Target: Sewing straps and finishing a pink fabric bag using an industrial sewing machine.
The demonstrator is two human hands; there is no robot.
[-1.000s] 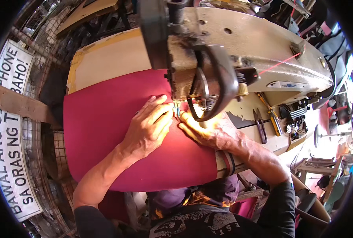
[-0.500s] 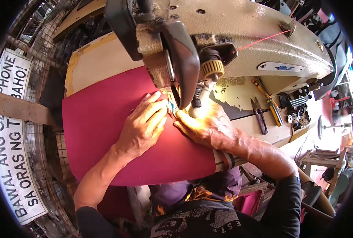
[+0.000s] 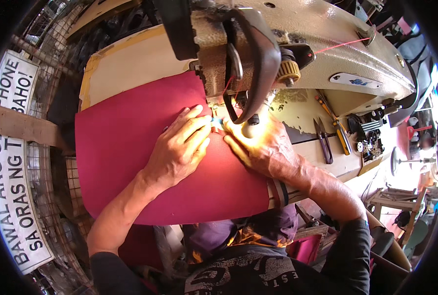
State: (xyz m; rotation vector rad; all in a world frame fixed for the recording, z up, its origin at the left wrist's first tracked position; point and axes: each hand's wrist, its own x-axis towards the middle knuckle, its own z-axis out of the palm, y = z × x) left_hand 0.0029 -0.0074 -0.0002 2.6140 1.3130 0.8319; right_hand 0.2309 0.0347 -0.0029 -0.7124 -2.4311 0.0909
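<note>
A magenta sheet of material point(image 3: 116, 147) lies under the head of a beige industrial sewing machine point(image 3: 307, 69) with pink thread. My left hand point(image 3: 178, 150) lies on the sheet left of the needle area, fingers stretched forward, fingertips beside a small blue piece point(image 3: 217, 123). My right hand point(image 3: 261, 150) rests right of that piece, fingers laid on the sheet, partly under the black machine guard point(image 3: 265, 51) in the bright lamp glow. The exact point under the presser is hard to make out.
Orange-handled screwdriver point(image 3: 342, 137), dark snips point(image 3: 323, 140) and small metal parts point(image 3: 369, 142) lie on the machine bed at right. A pale board point(image 3: 120, 66) is behind the sheet. A wire grille point(image 3: 49, 69) with a sign and wooden plank point(image 3: 22, 120) stands at left.
The magenta sheet and both hands have shifted a little toward the back, up in the picture. The machine head also appears shifted in view. Both hands keep much the same pose.
</note>
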